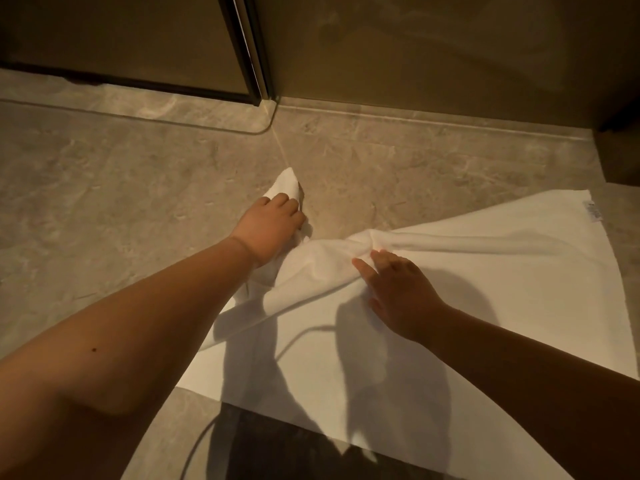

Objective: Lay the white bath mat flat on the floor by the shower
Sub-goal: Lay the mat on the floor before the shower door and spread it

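Observation:
The white bath mat [485,289] lies on the beige stone floor, flat on its right and near parts, bunched into a twisted ridge across its far left. My left hand [270,226] grips the mat's far left corner, whose tip pokes out beyond my fingers. My right hand [398,292] rests palm down on the mat, fingers spread, with the fingertips at the bunched ridge. A small label shows at the mat's far right corner [594,211].
The shower's glass door with a dark frame [249,64] stands at the top, a raised stone threshold [381,116] running along its base. A dark floor strip [277,445] lies under the mat's near edge. Bare tile [104,185] spreads to the left.

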The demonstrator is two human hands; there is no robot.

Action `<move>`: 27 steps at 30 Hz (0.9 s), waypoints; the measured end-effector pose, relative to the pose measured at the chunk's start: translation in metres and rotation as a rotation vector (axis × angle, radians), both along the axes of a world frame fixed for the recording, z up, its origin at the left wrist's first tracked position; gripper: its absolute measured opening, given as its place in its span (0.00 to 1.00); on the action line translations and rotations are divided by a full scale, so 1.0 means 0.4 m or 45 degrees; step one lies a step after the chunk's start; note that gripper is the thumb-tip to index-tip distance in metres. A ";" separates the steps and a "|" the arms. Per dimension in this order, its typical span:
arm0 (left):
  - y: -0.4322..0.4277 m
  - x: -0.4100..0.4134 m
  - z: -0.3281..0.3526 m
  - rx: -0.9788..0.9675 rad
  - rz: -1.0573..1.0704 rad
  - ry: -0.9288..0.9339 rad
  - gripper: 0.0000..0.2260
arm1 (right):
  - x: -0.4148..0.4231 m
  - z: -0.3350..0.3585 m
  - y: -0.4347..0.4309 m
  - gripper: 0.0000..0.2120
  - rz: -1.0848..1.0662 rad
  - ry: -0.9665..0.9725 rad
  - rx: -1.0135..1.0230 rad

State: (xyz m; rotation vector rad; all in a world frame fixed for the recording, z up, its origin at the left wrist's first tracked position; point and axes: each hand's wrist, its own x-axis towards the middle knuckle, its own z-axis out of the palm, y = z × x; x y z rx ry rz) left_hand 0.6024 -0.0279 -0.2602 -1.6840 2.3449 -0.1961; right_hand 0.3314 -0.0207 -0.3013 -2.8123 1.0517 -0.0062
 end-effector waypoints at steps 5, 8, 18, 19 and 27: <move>-0.013 0.019 0.039 -0.125 0.217 0.179 0.06 | 0.033 0.018 0.001 0.33 -0.072 0.037 0.002; -0.029 0.040 0.062 -0.187 0.291 0.235 0.07 | 0.031 0.017 -0.005 0.32 -0.076 0.007 -0.003; -0.074 0.108 0.109 -0.342 0.555 0.305 0.08 | -0.005 -0.006 0.000 0.30 -0.008 -0.014 0.037; -0.076 0.116 0.109 -0.345 0.586 0.297 0.08 | -0.008 -0.006 0.003 0.32 -0.010 -0.018 0.057; -0.067 0.124 0.043 -0.103 0.632 0.193 0.12 | -0.026 -0.023 0.006 0.26 0.021 0.124 0.190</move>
